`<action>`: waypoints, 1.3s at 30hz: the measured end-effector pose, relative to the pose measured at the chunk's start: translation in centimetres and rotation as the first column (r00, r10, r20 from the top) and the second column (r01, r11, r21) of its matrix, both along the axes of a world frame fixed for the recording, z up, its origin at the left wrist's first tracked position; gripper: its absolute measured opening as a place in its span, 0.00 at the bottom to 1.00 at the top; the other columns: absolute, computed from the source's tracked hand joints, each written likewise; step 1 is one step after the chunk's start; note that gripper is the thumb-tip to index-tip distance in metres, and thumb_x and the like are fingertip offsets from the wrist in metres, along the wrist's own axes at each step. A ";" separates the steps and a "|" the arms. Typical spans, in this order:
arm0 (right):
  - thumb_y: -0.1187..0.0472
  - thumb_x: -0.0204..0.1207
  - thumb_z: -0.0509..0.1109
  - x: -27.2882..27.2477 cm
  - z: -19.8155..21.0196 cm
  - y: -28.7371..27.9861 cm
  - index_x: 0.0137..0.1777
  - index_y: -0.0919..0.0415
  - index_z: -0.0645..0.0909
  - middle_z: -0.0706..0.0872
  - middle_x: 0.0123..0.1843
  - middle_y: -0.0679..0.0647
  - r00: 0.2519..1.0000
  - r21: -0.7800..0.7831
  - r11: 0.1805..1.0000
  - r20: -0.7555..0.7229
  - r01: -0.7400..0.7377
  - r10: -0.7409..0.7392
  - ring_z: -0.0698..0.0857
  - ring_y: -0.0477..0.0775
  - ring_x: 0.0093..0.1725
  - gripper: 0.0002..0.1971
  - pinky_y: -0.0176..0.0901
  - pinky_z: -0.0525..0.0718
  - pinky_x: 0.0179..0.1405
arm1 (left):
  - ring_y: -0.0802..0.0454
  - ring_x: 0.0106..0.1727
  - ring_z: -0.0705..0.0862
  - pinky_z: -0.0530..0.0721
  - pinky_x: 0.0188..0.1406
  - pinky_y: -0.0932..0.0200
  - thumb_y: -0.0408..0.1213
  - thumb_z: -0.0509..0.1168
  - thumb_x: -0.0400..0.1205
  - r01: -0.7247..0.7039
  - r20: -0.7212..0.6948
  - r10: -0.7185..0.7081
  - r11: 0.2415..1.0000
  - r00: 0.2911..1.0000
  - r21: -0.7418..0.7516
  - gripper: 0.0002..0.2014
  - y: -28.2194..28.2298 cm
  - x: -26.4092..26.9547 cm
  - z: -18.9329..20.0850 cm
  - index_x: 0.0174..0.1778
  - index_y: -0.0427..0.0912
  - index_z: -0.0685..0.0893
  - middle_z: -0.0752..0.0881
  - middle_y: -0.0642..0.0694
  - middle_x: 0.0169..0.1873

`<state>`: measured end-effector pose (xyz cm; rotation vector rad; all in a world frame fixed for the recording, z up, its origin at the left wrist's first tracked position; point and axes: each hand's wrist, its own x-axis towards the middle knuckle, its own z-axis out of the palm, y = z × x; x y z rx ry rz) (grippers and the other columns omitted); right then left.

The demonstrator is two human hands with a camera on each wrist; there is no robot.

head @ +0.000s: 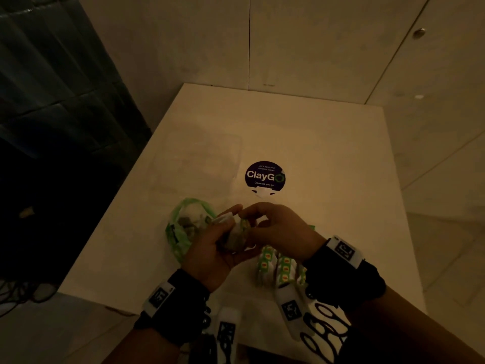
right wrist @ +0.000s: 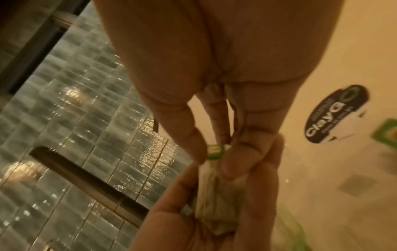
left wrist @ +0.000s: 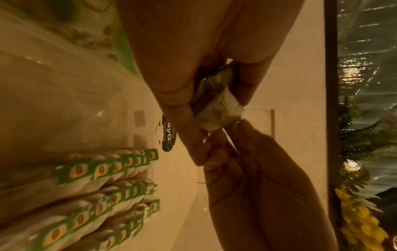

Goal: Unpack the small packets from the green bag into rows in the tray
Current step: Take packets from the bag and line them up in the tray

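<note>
A round dark "ClayGo" sticker (head: 265,177) lies on the white table (head: 328,158), near white cabinets (head: 328,43).

Both hands (head: 210,248) (head: 278,229) pinching a packet (head: 236,232), green bag (head: 183,224) left, packet rows (head: 280,266) below

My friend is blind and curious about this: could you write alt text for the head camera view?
Two bare hands, left hand and right hand, together hold a small pale tea packet with a green tag above a white table. A crumpled green plastic bag lies to their left, rows of green-tagged packets below them, and a round dark "ClayGo" sticker beyond.
</note>
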<state>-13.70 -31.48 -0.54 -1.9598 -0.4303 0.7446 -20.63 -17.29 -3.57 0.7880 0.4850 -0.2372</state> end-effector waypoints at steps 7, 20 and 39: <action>0.62 0.75 0.74 -0.7 -0.7 -1.7 0.43 0.57 0.83 0.84 0.32 0.44 0.998 -0.016 0.999 0.029 -0.049 0.049 0.80 0.36 0.25 0.02 0.34 0.79 0.31 | 0.37 0.53 0.88 0.89 0.44 0.41 0.38 0.54 0.85 -0.018 -0.073 0.020 1.000 0.997 0.018 0.16 -1.1 -1.1 -1.1 0.67 0.43 0.79 0.87 0.35 0.57; 0.63 0.77 0.69 -1.6 -2.2 -3.6 0.50 0.52 0.86 0.84 0.42 0.44 0.954 -0.215 0.977 0.294 -0.002 0.066 0.80 0.42 0.40 0.07 0.30 0.76 0.43 | 0.35 0.48 0.89 0.89 0.36 0.45 0.34 0.59 0.84 0.133 -0.137 -0.094 0.943 0.986 0.305 0.11 -1.8 -3.1 -1.9 0.60 0.43 0.82 0.90 0.37 0.46; 0.54 0.76 0.69 -4.7 -7.8 -2.8 0.54 0.50 0.87 0.88 0.53 0.51 0.981 -0.497 0.854 0.025 -0.155 0.193 0.86 0.51 0.52 0.09 0.41 0.82 0.53 | 0.29 0.48 0.88 0.89 0.32 0.44 0.35 0.58 0.72 -0.028 -0.115 0.025 0.999 0.993 -0.030 0.23 1.8 -6.5 -1.8 0.64 0.37 0.80 0.87 0.30 0.46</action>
